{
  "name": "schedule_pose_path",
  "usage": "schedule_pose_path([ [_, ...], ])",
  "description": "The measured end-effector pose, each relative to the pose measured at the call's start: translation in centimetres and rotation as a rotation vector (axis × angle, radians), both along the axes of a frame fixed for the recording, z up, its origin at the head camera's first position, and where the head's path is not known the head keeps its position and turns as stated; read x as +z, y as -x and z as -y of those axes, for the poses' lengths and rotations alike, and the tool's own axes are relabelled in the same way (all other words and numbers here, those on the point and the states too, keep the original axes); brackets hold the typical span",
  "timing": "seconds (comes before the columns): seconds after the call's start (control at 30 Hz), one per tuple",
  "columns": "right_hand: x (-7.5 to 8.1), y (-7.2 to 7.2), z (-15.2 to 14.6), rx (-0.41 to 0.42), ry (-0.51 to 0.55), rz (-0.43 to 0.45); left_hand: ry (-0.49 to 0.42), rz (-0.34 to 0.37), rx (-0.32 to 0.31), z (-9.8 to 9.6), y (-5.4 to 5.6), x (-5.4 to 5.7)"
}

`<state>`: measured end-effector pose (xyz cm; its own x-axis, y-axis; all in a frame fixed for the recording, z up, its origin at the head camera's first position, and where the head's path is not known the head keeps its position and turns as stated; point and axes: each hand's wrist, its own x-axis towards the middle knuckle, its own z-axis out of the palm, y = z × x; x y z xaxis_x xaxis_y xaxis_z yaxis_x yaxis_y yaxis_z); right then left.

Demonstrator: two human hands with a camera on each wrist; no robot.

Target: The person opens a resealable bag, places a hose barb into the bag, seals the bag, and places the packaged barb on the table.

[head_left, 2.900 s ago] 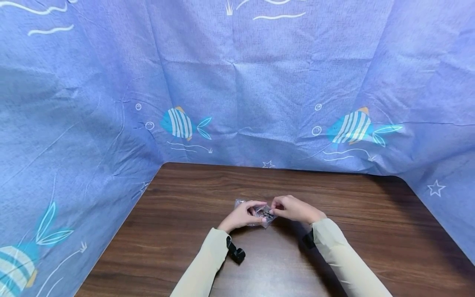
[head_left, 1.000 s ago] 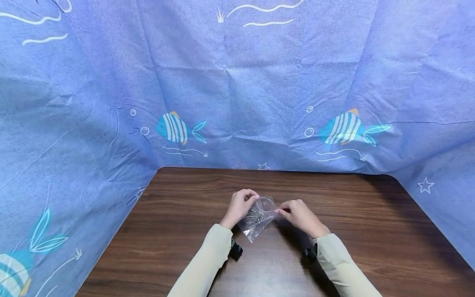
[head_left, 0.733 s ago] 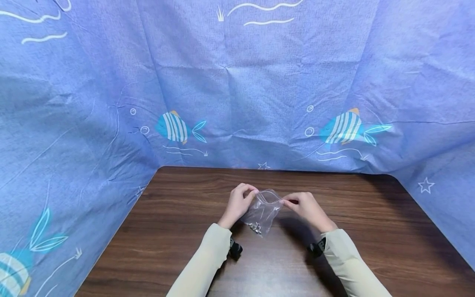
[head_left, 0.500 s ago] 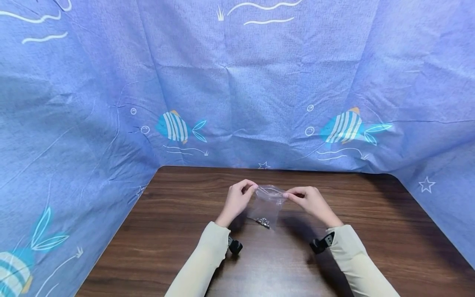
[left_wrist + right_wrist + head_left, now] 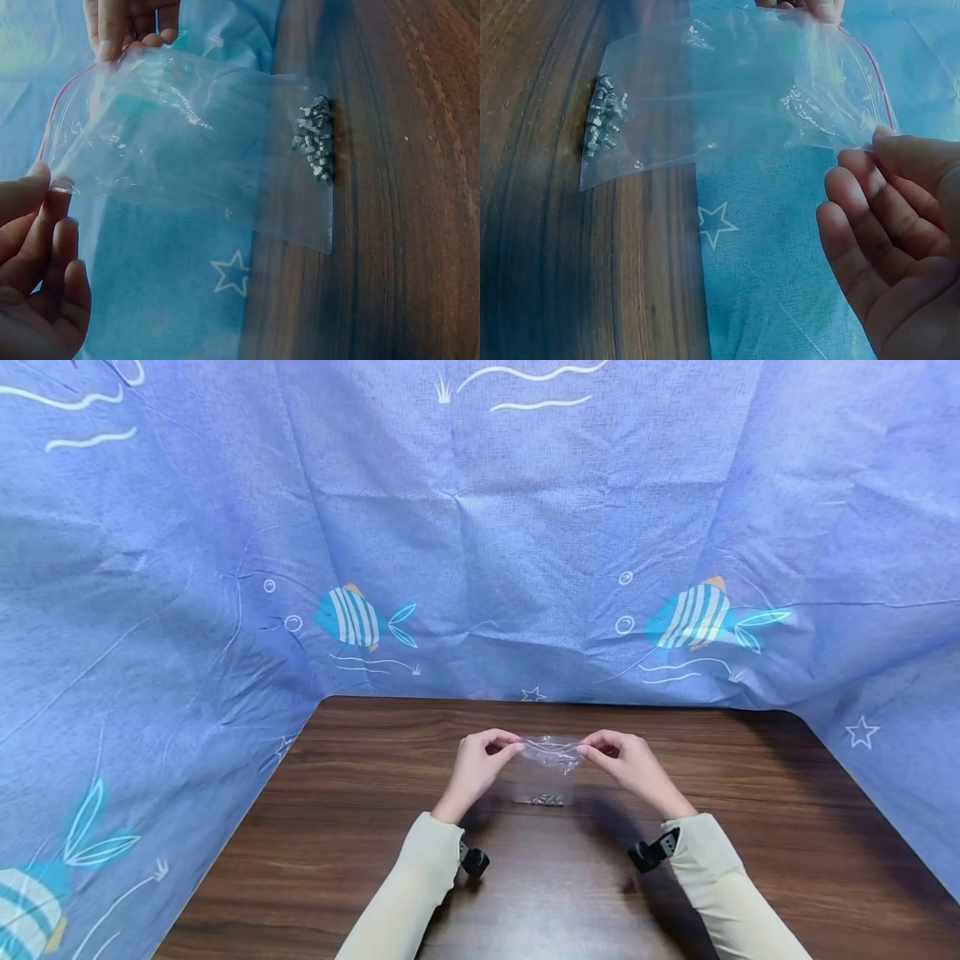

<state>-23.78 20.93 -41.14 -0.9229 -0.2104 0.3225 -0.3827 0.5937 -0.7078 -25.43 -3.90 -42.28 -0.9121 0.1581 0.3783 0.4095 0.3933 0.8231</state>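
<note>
A clear zip bag [image 5: 542,777] hangs upright between my two hands, its mouth at the top. My left hand [image 5: 474,768] pinches the left corner of the mouth between thumb and forefinger. At the opposite corner my right hand [image 5: 630,768] pinches the same edge, other fingers loosely curled. Small shiny metal screws [image 5: 604,116] lie heaped along the bag's bottom seam. A red line [image 5: 56,105] runs along the bag's mouth, which bows apart between the hands in the left wrist view.
A brown wood-grain table [image 5: 360,827] lies beneath the hands. Behind it and at the sides hangs a blue cloth [image 5: 525,527] printed with fish and stars. Black wrist cameras [image 5: 474,860] sit at both cuffs.
The bag has gone from crumpled under the left hand to stretched out and hanging. Both hands moved to its top corners, and the screws slid down to the bottom.
</note>
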Motion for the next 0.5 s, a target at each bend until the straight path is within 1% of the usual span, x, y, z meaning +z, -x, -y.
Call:
schedule_pose_path([
  [0.27, -0.7, -0.1, 0.6, -0.004, 0.030, -0.067, 0.031, -0.016, 0.011, -0.1, 0.1, -0.1],
  [0.5, -1.3, -0.3, 1.0, -0.030, 0.073, -0.108, 0.036, -0.072, 0.010, -0.1, 0.1, -0.3],
])
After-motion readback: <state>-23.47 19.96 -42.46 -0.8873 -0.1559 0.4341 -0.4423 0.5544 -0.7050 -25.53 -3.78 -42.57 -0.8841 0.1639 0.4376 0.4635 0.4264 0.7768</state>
